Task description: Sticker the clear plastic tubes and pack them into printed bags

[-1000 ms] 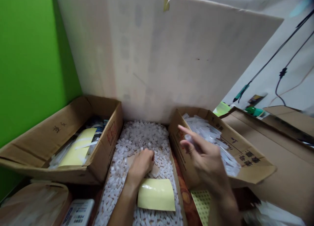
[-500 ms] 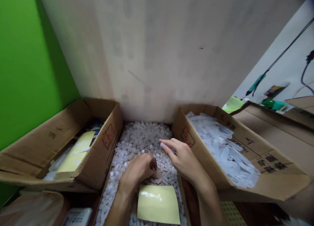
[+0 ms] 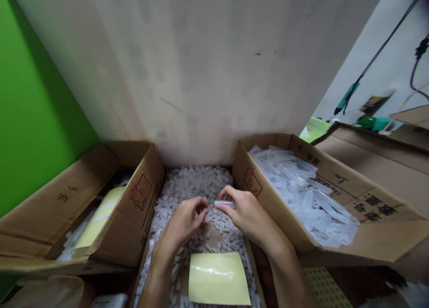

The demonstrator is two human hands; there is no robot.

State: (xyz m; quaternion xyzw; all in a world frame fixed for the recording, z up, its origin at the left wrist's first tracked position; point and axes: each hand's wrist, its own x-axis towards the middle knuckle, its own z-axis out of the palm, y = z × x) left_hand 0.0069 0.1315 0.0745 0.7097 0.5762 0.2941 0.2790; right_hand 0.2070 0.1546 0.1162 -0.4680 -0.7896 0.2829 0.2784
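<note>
A small translucent plastic tube lies nearly level between the thumb and fingers of my right hand. Facing its end, my left hand has its thumb and fingertips pinched together; I cannot make out what, if anything, is between them. Both hands hover over a cardboard box of small whitish plastic pieces. A glossy yellow sheet rests on the pieces at the near end, below my hands. Brown cardboard shows through a gap in the pieces.
On the right stands a cardboard box of longer translucent tubes. The left cardboard box holds a yellow sheet and plastic pieces. A pale panel rises behind. Cables hang at right.
My left hand has risen from the pieces towards my right hand. The right hand has turned, and its tube now shows clearly. The view has shifted slightly.
</note>
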